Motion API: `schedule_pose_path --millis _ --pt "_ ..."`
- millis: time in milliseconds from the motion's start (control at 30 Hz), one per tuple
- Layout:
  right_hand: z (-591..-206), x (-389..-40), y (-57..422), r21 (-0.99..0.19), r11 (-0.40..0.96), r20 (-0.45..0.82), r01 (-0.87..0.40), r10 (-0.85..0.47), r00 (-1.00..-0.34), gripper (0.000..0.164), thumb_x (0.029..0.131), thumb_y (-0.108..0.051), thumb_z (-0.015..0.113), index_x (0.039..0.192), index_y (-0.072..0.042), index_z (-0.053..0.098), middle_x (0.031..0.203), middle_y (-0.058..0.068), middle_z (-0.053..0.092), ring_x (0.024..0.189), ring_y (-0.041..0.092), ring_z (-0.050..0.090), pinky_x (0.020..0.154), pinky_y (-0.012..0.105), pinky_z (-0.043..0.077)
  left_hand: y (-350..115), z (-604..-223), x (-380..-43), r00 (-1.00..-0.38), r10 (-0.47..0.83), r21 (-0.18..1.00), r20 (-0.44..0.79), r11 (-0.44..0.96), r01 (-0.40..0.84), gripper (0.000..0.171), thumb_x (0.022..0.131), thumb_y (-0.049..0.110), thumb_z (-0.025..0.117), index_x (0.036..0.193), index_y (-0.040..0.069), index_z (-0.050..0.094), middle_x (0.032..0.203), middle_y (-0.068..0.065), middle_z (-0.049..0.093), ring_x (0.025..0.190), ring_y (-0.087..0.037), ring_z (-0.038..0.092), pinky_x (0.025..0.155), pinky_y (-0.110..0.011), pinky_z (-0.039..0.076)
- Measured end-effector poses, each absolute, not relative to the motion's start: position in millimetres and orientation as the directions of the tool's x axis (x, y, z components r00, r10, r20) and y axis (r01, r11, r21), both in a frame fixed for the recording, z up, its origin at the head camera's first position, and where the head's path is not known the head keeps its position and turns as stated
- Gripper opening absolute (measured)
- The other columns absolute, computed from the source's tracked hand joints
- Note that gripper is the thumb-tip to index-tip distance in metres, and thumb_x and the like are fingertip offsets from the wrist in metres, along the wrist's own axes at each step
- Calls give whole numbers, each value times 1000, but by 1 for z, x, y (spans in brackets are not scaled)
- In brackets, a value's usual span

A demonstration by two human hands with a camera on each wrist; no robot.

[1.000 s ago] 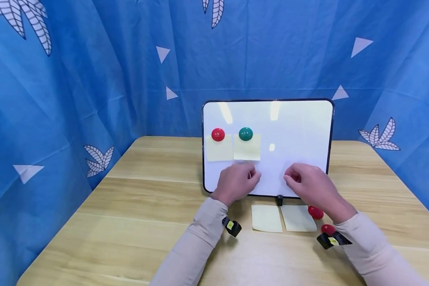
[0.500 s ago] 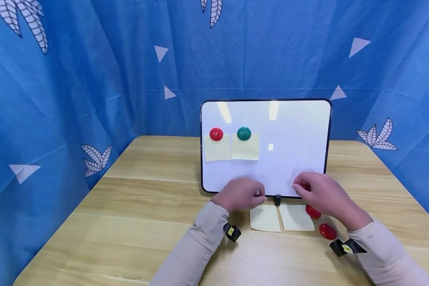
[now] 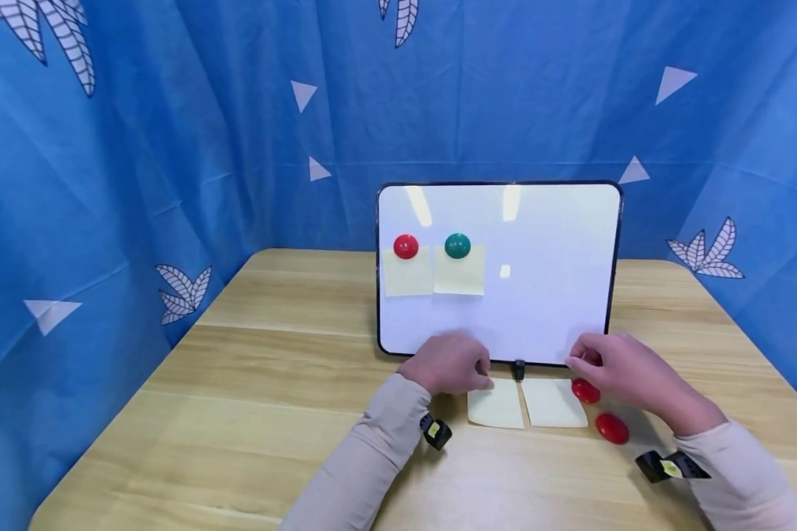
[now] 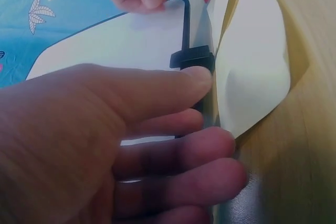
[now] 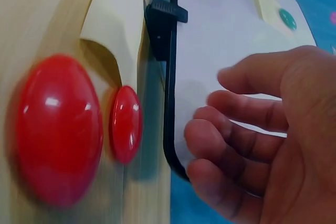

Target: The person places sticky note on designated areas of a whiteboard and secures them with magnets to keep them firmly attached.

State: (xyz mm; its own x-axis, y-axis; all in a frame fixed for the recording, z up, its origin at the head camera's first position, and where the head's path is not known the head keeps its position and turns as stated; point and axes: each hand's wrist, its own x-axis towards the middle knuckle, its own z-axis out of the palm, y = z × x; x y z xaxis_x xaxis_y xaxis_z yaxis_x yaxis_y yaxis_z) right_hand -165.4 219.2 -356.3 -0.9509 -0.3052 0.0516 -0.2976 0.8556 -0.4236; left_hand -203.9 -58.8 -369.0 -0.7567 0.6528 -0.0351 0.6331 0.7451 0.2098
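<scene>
My left hand (image 3: 448, 363) hovers at the far edge of a pale yellow sticky note (image 3: 495, 404) on the table. In the left wrist view its fingers (image 4: 205, 187) are loosely bent and hold nothing. Right of it lies a second sticky note (image 3: 555, 403). My right hand (image 3: 627, 369) is by the board's lower right corner, close to a red magnet (image 3: 585, 391). Nearer the front lies another red magnet (image 3: 612, 428). The right wrist view shows this hand's fingers (image 5: 210, 140) relaxed, with nothing held and a gap to both magnets.
A whiteboard (image 3: 544, 273) with a black frame stands upright on the wooden table (image 3: 252, 413). On it, a red magnet (image 3: 406, 247) and a green magnet (image 3: 457, 245) each sit over a sticky note. A black clip foot (image 3: 519, 370) juts forward below. A blue curtain (image 3: 239, 110) hangs behind.
My left hand has come down from in front of the board to the left note on the table. My right hand has moved down and right towards the red magnets.
</scene>
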Motion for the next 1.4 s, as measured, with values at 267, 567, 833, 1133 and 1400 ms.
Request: schedule_pose_path --millis 267,567,833,1133,1400 --pt "-360 -163 239 -439 862 -73 -252 -314 -947 8 90 -20 74 91 -14 69 74 -3 59 67 16 52 57 29 44 -58 -370 -204 -754 648 232 -102 753 616 16 87 38 79 92 23 77 80 15 62 77 -6 53 65 -23 44" --pt "-367 -166 247 -441 861 -134 -254 -343 -930 18 86 -23 79 95 -10 71 78 -3 62 71 16 53 61 30 45 -57 -373 -203 -749 655 211 -98 749 628 18 86 37 79 95 22 79 82 15 62 78 -6 51 64 -22 42" --pt "-368 -166 245 -414 887 -201 -204 -308 -930 34 81 -39 83 95 -10 71 80 -1 62 72 18 54 63 34 47 -59 -372 -202 -757 646 211 -99 757 618 26 83 47 80 74 24 71 68 15 53 70 -5 49 57 -23 39" --pt "-368 -164 245 -395 903 -244 -168 -279 -929 40 78 -42 84 96 -11 68 79 1 59 71 19 53 61 34 45 -56 -373 -201 -730 674 156 -112 738 657 33 76 50 84 94 26 72 87 17 62 79 -4 53 66 -22 43" --pt "-371 -163 248 -404 896 -232 -181 -292 -928 38 79 -42 84 95 -12 66 78 0 58 70 18 52 59 33 43 -56 -372 -199 -767 628 151 -132 777 611 30 78 45 83 75 23 63 73 14 53 70 -4 48 59 -23 40"
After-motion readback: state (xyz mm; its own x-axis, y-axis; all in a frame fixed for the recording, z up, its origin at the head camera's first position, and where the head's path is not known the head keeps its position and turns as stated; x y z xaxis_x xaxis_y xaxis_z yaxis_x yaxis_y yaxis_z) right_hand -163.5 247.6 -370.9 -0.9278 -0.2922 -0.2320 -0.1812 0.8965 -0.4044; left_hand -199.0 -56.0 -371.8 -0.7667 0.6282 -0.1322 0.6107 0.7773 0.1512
